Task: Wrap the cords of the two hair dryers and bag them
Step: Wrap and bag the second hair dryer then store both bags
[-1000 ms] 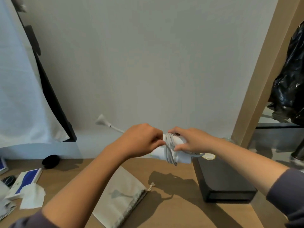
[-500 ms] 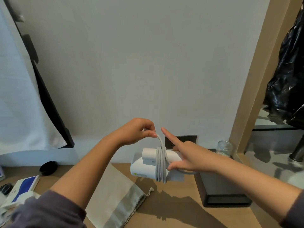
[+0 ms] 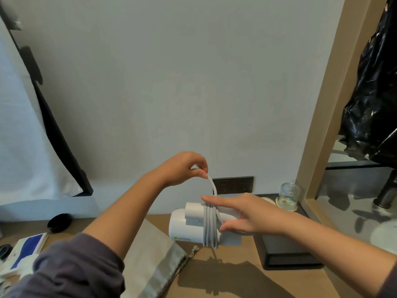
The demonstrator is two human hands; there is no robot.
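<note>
Left hand (image 3: 182, 168) pinching cord (image 3: 211, 186), holding strand up above right hand. Right hand (image 3: 247, 216) gripping hair dryer (image 3: 184, 224) between thumb and fingers, index finger lying across wrapped coils; dryer hanging clear of table (image 3: 236, 282). Cloth bag (image 3: 154, 250) lying below left forearm, mouth edge near dryer. Black box (image 3: 285, 252) sitting under right wrist. Bare wall opening above both hands.

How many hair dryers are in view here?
1: a white hair dryer held in the right hand above the desk, its cord pinched by the left hand. A second may be hidden.
</note>
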